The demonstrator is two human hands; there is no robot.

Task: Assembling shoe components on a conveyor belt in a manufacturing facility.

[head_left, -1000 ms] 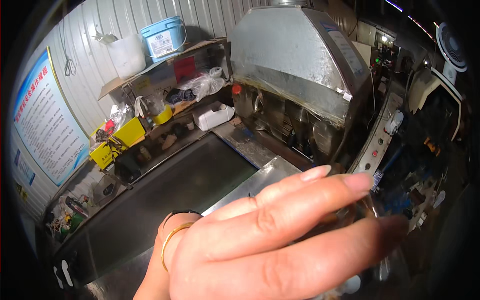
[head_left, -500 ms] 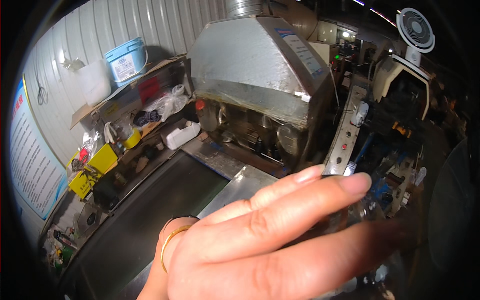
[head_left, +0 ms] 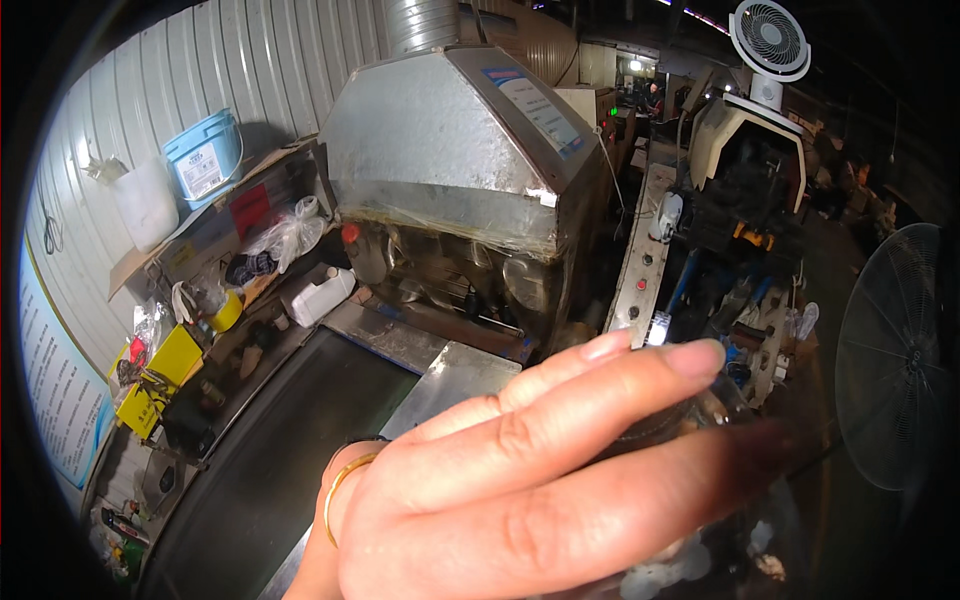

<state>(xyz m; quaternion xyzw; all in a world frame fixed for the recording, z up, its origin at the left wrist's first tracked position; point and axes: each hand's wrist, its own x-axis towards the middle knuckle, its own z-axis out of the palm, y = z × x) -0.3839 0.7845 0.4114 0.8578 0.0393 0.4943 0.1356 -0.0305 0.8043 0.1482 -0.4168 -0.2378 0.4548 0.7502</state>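
Observation:
My left hand (head_left: 520, 480) reaches in from the lower left, very close up, back of the hand showing. Its fingers are stretched out toward the right and slightly apart, and I see nothing held in them. The lowest finger fades into shadow at its tip, and the thumb is hidden. A thin gold-coloured bangle (head_left: 338, 495) circles the wrist beside a dark band. Beyond the wrist lies a dark flat conveyor belt (head_left: 290, 440) next to a bare metal plate (head_left: 455, 375). Below the fingers are blurred pale and clear shapes I cannot make out. My right hand does not show.
A metal extraction hood (head_left: 430, 140) stands over a grimy machine. On the left are shelves with a light-blue bucket (head_left: 203, 165), a white jug (head_left: 318, 293) and yellow bins (head_left: 150, 400). At right stand a white fan (head_left: 768, 42) and a large caged fan (head_left: 900, 360).
The surroundings have shifted left in the picture, bringing the large caged fan more into view. My left hand keeps nearly the same place and pose.

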